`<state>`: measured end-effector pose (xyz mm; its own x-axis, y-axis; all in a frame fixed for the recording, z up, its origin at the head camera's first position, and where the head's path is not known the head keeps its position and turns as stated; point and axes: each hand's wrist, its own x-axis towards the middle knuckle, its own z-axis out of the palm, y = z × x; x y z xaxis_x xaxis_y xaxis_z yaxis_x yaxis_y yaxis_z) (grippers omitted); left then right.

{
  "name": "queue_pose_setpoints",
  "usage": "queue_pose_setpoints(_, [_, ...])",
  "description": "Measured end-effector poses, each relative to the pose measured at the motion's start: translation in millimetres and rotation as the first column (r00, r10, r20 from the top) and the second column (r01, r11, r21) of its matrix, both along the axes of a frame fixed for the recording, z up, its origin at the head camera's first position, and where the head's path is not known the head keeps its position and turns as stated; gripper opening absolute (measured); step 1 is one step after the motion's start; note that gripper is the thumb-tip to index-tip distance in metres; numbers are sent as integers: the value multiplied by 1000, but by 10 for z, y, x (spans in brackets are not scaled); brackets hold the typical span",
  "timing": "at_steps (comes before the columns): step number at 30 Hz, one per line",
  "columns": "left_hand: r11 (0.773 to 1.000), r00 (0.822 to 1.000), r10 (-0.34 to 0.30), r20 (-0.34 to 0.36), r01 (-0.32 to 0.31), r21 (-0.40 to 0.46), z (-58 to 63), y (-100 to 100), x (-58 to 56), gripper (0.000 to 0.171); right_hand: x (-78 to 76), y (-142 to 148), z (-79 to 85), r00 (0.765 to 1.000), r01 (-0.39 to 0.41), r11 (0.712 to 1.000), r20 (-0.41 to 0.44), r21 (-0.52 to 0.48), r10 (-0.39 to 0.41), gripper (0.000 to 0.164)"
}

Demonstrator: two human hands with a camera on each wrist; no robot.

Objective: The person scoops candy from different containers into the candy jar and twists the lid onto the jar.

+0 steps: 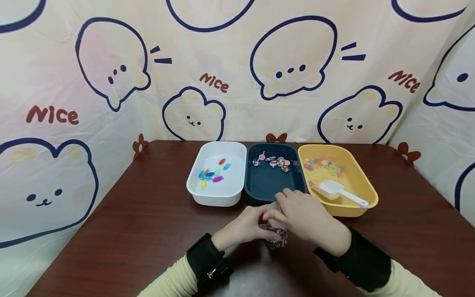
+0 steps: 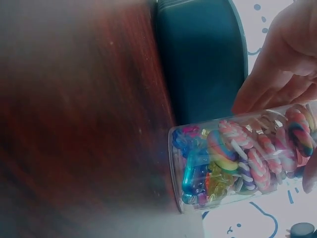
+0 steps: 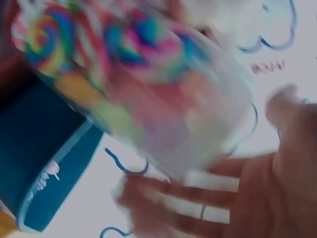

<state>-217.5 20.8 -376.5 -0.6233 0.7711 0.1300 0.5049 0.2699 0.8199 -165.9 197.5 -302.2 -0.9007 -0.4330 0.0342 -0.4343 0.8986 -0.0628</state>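
My left hand (image 1: pixel 246 227) holds a clear plastic jar (image 2: pixel 233 163), fingers on one side and thumb on the other. Inside, swirled lollipops (image 2: pixel 260 168) lie above small shiny blue, yellow and pink candies (image 2: pixel 195 171). In the right wrist view the jar is blurred, with pale pastel pieces (image 3: pixel 163 114) toward its top. My right hand (image 1: pixel 306 216) is over the top of the jar in the head view. Seen from the right wrist, its fingers (image 3: pixel 183 198) are spread around the jar's top end, with the thumb standing away from it.
Beyond the hands stand a white tray (image 1: pixel 219 200) with wrapped candies, a dark blue tray (image 1: pixel 272 183) with lollipops and a yellow tray (image 1: pixel 365 194) with pastel pieces. A white scoop (image 1: pixel 334 187) rests in the yellow tray. A printed curtain (image 1: pixel 237 111) closes off the table's back.
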Motion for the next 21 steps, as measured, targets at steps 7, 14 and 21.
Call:
queue_pose_setpoints(7, [999, 1000, -26, -3, 26, 36, -14, -4, -3, 48, -33, 197, 80, 913, -358, 929, 174, -91, 369, 67])
queue_pose_setpoints(14, [1000, 1000, 15, -11, -15, -10, 0, 3, 11, 51, 25, 122, 44, 962, -265, 961, 49, -78, 270, 64])
queue_pose_setpoints(21, [999, 999, 40, -4, -40, -13, 6, 25, 23, 47, 126, -51, -76, 995, -91, 996, -45, -10, 91, 57])
